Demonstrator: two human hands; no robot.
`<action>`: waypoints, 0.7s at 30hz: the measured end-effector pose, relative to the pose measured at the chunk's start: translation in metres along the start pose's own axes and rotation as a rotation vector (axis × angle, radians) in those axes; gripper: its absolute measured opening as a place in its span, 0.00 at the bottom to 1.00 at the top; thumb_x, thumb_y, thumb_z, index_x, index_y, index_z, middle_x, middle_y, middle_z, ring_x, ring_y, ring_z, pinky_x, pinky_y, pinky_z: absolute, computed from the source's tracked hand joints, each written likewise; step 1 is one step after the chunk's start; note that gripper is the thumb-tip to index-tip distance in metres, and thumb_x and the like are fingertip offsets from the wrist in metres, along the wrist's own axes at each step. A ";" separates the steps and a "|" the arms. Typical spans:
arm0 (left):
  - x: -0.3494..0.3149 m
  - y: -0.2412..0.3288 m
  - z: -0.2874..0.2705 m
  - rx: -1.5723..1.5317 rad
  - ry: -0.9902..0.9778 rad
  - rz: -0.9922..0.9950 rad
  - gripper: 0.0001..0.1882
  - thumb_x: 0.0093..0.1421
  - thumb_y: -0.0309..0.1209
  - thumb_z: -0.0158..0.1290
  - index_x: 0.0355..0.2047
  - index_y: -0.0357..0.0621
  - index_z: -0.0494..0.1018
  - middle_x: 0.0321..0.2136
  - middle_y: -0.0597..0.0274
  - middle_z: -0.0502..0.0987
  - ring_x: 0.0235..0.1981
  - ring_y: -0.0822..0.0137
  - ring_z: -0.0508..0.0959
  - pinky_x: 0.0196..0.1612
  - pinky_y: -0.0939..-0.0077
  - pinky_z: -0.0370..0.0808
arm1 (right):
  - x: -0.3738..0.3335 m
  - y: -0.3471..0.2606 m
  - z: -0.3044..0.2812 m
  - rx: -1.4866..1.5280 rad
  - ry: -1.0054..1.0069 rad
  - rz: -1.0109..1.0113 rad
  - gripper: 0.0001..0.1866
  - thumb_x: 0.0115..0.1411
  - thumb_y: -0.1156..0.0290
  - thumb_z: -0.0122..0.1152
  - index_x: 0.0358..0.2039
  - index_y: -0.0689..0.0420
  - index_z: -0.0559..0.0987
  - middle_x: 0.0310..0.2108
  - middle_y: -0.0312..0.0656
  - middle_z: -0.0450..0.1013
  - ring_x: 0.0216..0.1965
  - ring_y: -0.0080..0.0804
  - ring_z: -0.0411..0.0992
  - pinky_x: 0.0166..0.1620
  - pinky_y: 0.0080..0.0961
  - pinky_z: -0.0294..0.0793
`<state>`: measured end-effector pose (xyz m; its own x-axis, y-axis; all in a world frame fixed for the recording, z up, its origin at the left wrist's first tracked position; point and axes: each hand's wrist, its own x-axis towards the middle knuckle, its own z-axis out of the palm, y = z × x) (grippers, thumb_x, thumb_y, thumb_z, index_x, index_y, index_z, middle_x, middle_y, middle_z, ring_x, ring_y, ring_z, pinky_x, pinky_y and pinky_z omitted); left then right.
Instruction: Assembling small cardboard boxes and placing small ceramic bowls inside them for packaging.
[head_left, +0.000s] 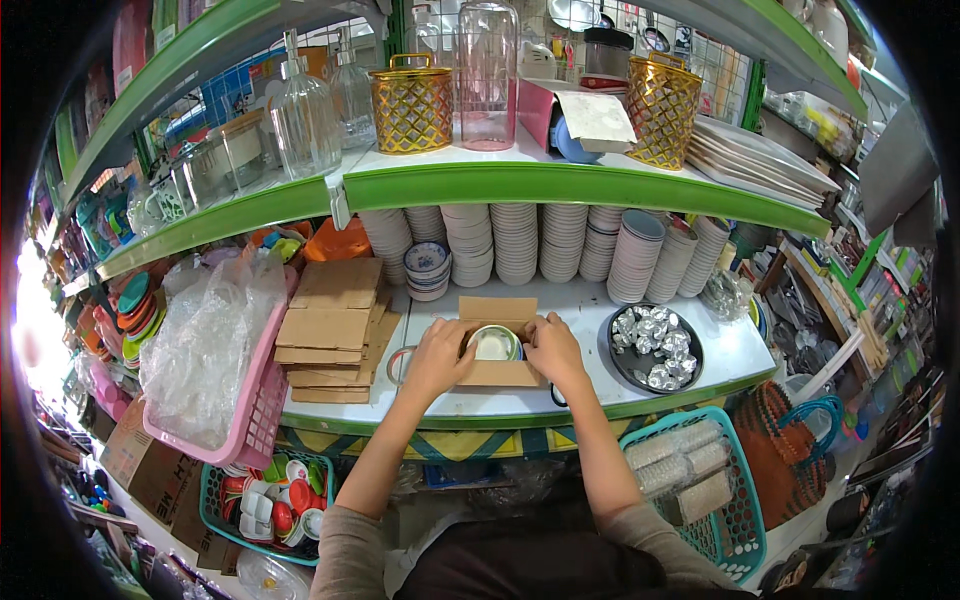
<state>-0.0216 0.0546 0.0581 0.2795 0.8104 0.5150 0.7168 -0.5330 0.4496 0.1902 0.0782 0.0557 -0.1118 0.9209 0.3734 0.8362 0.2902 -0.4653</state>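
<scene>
A small brown cardboard box stands on the white shelf in front of me with its near and far flaps raised. Inside it sits a round, pale bowl with a green rim. My left hand grips the left side of the box, fingertips curled over its edge. On the opposite side, my right hand holds the right edge, thumb and fingers close to the bowl. A ring like a tape roll lies partly hidden beside my left hand. Below my right wrist shows a dark loop.
Flattened cardboard boxes are piled at left, beside a pink basket of clear wrap. A black pan with crumpled foil pieces stands at right. Stacked cups line the back. A green-edged shelf overhangs; a teal basket holds wrapped bundles.
</scene>
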 end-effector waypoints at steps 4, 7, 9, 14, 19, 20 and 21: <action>-0.002 -0.008 0.010 0.111 0.182 0.104 0.28 0.53 0.40 0.58 0.51 0.40 0.67 0.50 0.53 0.68 0.50 0.49 0.68 0.51 0.57 0.67 | -0.001 0.018 0.006 0.176 0.050 -0.047 0.18 0.45 0.77 0.65 0.38 0.58 0.72 0.31 0.48 0.70 0.33 0.43 0.71 0.39 0.34 0.71; -0.005 -0.019 0.019 -0.086 0.178 -0.012 0.40 0.47 0.46 0.63 0.56 0.40 0.62 0.55 0.50 0.64 0.55 0.48 0.65 0.56 0.56 0.64 | -0.004 0.017 0.000 0.331 0.024 -0.041 0.17 0.47 0.79 0.63 0.38 0.58 0.70 0.27 0.46 0.69 0.29 0.41 0.69 0.35 0.33 0.69; -0.006 -0.023 0.025 -0.245 0.154 -0.061 0.46 0.43 0.50 0.66 0.57 0.40 0.60 0.56 0.48 0.63 0.57 0.48 0.64 0.58 0.57 0.62 | -0.007 0.020 -0.003 0.404 0.000 0.003 0.15 0.48 0.79 0.63 0.37 0.58 0.70 0.26 0.45 0.68 0.28 0.41 0.68 0.34 0.34 0.68; -0.005 -0.021 0.024 -0.295 -0.039 -0.076 0.65 0.27 0.53 0.72 0.61 0.36 0.50 0.55 0.41 0.62 0.58 0.49 0.64 0.60 0.60 0.62 | -0.011 0.029 0.004 0.553 0.064 -0.009 0.14 0.49 0.77 0.65 0.35 0.59 0.71 0.18 0.39 0.63 0.20 0.31 0.63 0.27 0.28 0.65; -0.007 -0.014 0.028 -0.386 -0.112 -0.109 0.67 0.27 0.51 0.73 0.61 0.37 0.45 0.55 0.41 0.62 0.57 0.48 0.65 0.60 0.61 0.63 | -0.017 0.030 0.009 0.593 0.126 0.025 0.10 0.50 0.75 0.65 0.33 0.59 0.73 0.18 0.40 0.64 0.20 0.31 0.63 0.26 0.27 0.65; -0.008 -0.013 0.027 -0.381 -0.108 -0.129 0.67 0.27 0.51 0.74 0.61 0.37 0.45 0.55 0.41 0.62 0.57 0.48 0.65 0.60 0.61 0.63 | -0.019 0.026 0.006 0.577 0.134 0.046 0.09 0.51 0.74 0.64 0.33 0.59 0.74 0.19 0.41 0.65 0.21 0.32 0.65 0.27 0.28 0.66; -0.009 -0.012 0.026 -0.380 -0.110 -0.128 0.67 0.27 0.51 0.74 0.61 0.37 0.45 0.55 0.41 0.62 0.57 0.48 0.65 0.60 0.61 0.63 | -0.021 0.022 0.003 0.578 0.135 0.048 0.09 0.51 0.74 0.64 0.33 0.59 0.74 0.19 0.41 0.65 0.21 0.32 0.65 0.27 0.28 0.66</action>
<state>-0.0160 0.0603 0.0293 0.2846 0.8861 0.3658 0.4692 -0.4615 0.7529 0.2092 0.0659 0.0352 0.0200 0.9061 0.4227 0.4066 0.3788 -0.8314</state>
